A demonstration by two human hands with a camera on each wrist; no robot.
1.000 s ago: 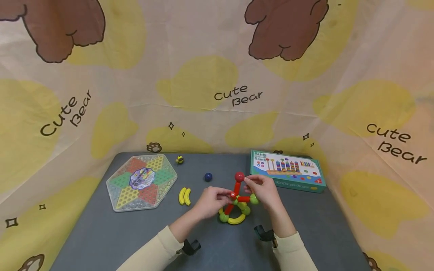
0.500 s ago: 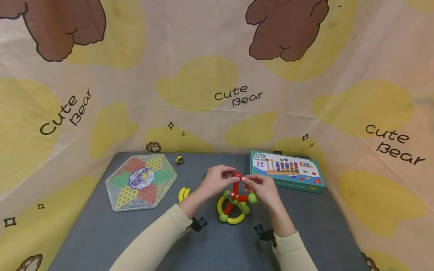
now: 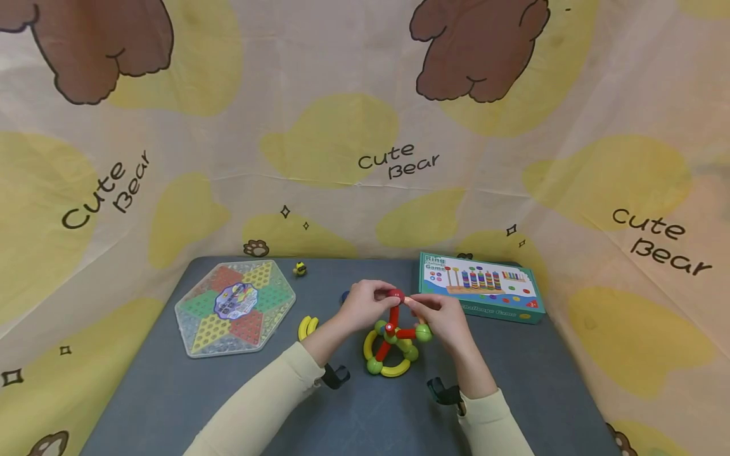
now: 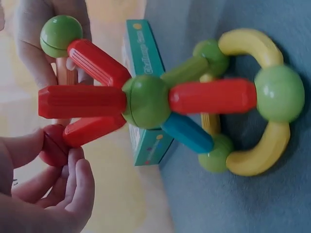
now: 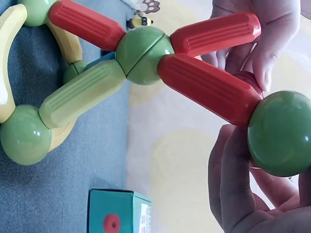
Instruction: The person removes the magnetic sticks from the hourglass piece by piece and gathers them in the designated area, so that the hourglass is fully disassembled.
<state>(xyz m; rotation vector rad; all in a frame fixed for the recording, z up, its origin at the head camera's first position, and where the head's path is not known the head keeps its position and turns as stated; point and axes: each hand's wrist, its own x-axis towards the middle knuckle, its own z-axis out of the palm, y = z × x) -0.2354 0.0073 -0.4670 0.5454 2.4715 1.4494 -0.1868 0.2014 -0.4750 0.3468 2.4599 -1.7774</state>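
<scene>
A toy frame of sticks and balls stands on the table, its base a ring of yellow curved sticks [image 4: 260, 158] and green balls. From its central green ball [image 4: 146, 101], red sticks [image 4: 80, 102] spread upward and outward. My left hand [image 3: 362, 305] pinches the red ball [image 4: 54, 145] on one red stick between thumb and fingers. Opposite it, my right hand [image 3: 447, 320] holds an orange stick [image 4: 66, 74], mostly hidden by the fingers, whose end reaches the red ball. Another green ball [image 5: 282, 133], tipping a red stick, sits right by the right fingers.
Left of the frame lie two yellow curved sticks [image 3: 308, 327], partly behind the left forearm. A blue ball [image 3: 345, 296] peeks out beside the left hand. Farther back are a hexagonal board [image 3: 191, 310], a small bee figure [image 3: 299, 269] and a ring game box [image 3: 493, 288].
My left hand has moved from the frame's centre up to the red ball and taken hold of it. The right hand has stayed in nearly the same place.
</scene>
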